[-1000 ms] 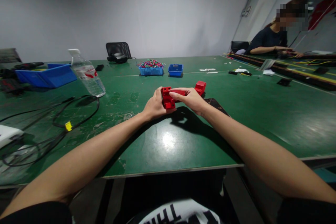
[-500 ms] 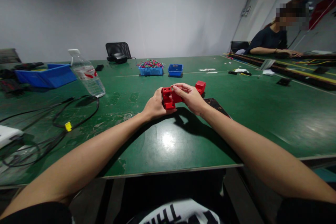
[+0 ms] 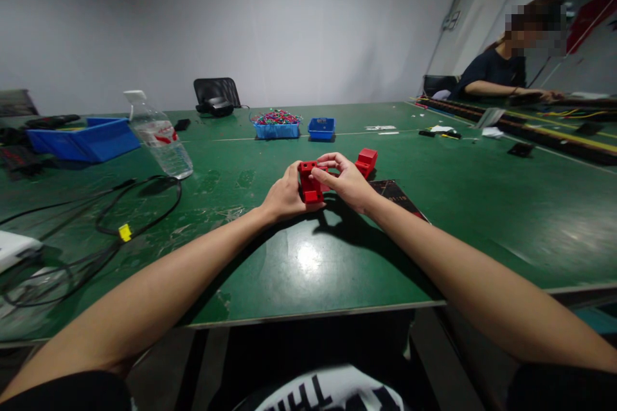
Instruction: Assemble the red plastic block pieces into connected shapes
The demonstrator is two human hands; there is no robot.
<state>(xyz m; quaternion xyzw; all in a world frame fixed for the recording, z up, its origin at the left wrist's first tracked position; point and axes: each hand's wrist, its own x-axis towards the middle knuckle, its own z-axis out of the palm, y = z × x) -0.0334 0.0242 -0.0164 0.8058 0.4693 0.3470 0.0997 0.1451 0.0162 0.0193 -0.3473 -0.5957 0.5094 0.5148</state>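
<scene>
A red plastic part (image 3: 312,196) with small holes along its top is held just above the green table (image 3: 270,282). My left hand (image 3: 286,196) is closed around its left side, thumb low and fingers behind. On the right side, my right hand (image 3: 349,185) has its thumb and fingers bent onto the part's upper edge and face, hiding some of it. A sliver of red shows between the right fingers. Just beyond my right hand lies another red piece (image 3: 367,160), and a dark printed card (image 3: 395,196) sits beneath and beside the right wrist.
A bottle (image 3: 166,141), a large blue bin (image 3: 91,141) and black cables (image 3: 139,225) are on the left. Further back stand a blue basket of colourful small pieces (image 3: 277,130) and a small blue tray (image 3: 322,130). A person (image 3: 496,70) sits at the far right.
My right thumb has shifted left over the held part. The flat red area seen between my hands is now mostly hidden. More of the dark card shows.
</scene>
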